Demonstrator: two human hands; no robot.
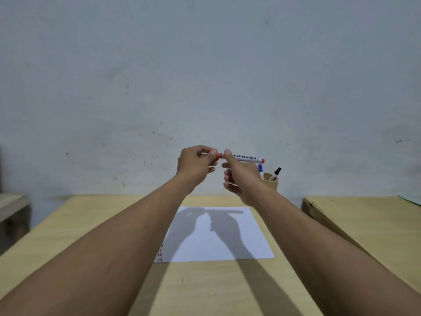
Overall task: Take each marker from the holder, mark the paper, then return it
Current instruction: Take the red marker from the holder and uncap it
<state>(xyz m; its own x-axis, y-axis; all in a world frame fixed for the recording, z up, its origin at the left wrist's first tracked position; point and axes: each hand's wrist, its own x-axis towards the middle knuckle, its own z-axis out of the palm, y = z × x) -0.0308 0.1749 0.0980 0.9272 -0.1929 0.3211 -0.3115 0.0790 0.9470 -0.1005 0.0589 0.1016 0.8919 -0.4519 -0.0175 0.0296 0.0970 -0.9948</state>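
Both my hands are raised above the table. My right hand (237, 176) pinches the white barrel of a red permanent marker (248, 158), held level. My left hand (196, 161) grips the red cap (219, 155) at the marker's left end; whether the cap sits on the barrel or just off it I cannot tell. A tan cylindrical holder (273, 181) stands at the table's far edge behind my right hand, with a blue marker (261, 170) and a black marker (276, 172) sticking out. The white paper (257, 238) lies flat on the table, with rows of small marks (160, 253) near its left edge.
The wooden table (95, 229) stretches from the wall toward me. A second wooden surface (364, 220) sits to the right across a narrow gap. Another low wooden piece (11, 206) is at the far left. A pale wall fills the background.
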